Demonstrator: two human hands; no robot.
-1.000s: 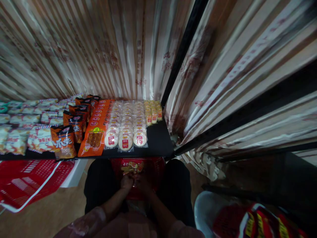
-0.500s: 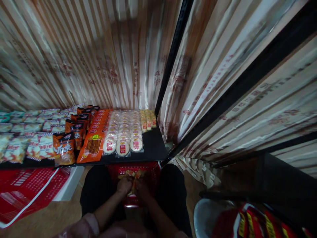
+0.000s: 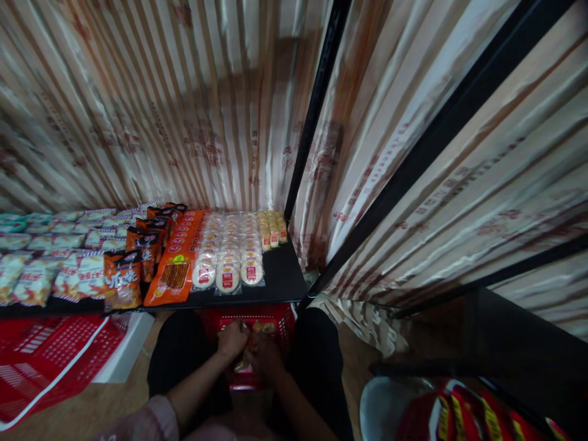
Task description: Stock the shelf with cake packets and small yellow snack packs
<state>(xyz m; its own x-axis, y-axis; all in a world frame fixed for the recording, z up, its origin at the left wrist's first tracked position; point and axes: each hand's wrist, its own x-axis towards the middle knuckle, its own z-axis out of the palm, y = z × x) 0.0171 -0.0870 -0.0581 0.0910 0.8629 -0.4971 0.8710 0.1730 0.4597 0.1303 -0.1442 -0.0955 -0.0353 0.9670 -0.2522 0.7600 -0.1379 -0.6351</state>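
Note:
Both hands are inside a red plastic basket [image 3: 287, 321] between my knees, under the shelf's front edge. Small yellow-wrapped snack packets [image 3: 265, 328] lie around my fingers there. My left hand [image 3: 233, 340] is closed, its fingertips hidden, at the packets on the left; what it grips is too dim to make out. Curled beside it, my right hand [image 3: 266, 353] is closed around a small snack packet, partly hidden by the fingers. On the shelf, similar yellow packets [image 3: 274, 236] stand in short rows at the right end.
The black shelf [image 3: 287, 275] holds rows of round white crackers [image 3: 228, 277], an orange snack bag [image 3: 172, 275], brown-orange bags [image 3: 123, 278] and white bags [image 3: 80, 274]. Another red basket [image 3: 50, 361] is at lower left. Red packages [image 3: 463, 410] lie lower right. Curtains [image 3: 220, 122] hang behind black posts.
My hands have shifted slightly within the basket, and the left one's back is turned up more. Fewer packets show between them. The view has tilted slightly.

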